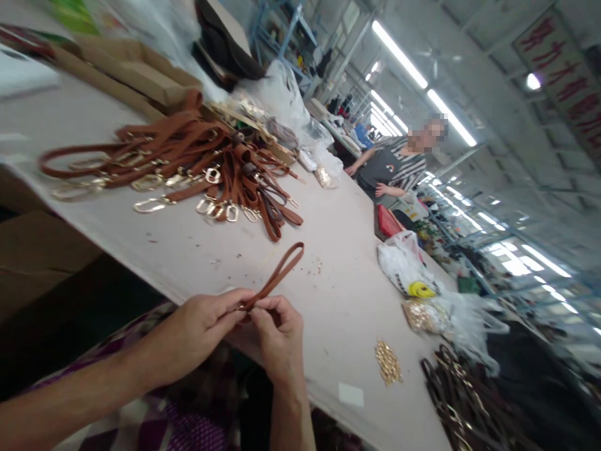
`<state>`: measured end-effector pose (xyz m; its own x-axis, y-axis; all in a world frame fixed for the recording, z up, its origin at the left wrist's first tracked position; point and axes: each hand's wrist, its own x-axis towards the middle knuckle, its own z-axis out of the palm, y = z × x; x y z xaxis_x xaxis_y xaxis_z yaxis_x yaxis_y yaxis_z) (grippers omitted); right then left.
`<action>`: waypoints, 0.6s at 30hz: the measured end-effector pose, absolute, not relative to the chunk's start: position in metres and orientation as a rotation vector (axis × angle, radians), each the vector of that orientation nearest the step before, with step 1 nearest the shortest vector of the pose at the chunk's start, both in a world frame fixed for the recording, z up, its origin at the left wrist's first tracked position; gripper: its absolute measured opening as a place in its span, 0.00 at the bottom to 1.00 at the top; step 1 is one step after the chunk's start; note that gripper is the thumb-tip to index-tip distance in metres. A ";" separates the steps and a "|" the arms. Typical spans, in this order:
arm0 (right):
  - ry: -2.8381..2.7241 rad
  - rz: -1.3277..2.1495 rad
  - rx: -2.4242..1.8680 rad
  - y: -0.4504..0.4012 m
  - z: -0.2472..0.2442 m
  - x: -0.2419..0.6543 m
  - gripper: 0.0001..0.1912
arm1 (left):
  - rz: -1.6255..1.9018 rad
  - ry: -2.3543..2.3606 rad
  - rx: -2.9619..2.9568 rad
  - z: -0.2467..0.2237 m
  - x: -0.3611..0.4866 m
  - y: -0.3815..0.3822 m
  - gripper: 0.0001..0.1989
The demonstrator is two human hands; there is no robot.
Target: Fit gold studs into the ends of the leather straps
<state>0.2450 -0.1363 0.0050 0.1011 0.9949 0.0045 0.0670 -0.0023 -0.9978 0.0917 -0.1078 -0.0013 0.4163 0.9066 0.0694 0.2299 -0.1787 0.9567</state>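
A looped brown leather strap (280, 272) is pinched between my two hands at the table's near edge, its loop pointing up and away. My left hand (209, 326) grips the strap's lower end from the left, fingers pressed together. From the right, my right hand (280, 332) closes thumb and finger on the same end. What lies between the fingertips is too small to make out. Beyond my hands, a heap of brown straps (188, 141) with gold-coloured clasps (231, 213) spreads over the table (328, 313).
Small gold pieces (388, 362) lie in a pile at the right, near dark straps (451, 394) and plastic bags (404, 263). A cardboard tray (136, 69) is at the back left. A person (394, 163) stands at the table's far side.
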 end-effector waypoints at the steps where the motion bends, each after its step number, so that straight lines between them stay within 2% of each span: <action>1: -1.154 1.070 -1.299 -0.137 0.003 0.245 0.02 | 0.834 1.020 1.707 -0.005 0.092 -0.107 0.18; 7: -1.020 0.996 -1.281 -0.147 -0.001 0.249 0.06 | 0.827 0.991 1.835 -0.031 0.104 -0.105 0.21; 12: -1.117 0.849 -1.465 -0.157 0.002 0.278 0.07 | 0.657 0.955 1.469 -0.030 0.119 -0.109 0.27; 15: -1.257 0.466 -1.749 -0.167 0.000 0.337 0.09 | 0.587 1.020 1.275 -0.027 0.121 -0.108 0.32; 16: -1.296 0.241 -1.892 -0.172 -0.001 0.363 0.10 | 0.590 1.048 1.253 -0.028 0.120 -0.107 0.33; 18: -1.243 0.055 -2.017 -0.182 -0.001 0.419 0.15 | 0.648 1.155 1.257 -0.033 0.116 -0.103 0.31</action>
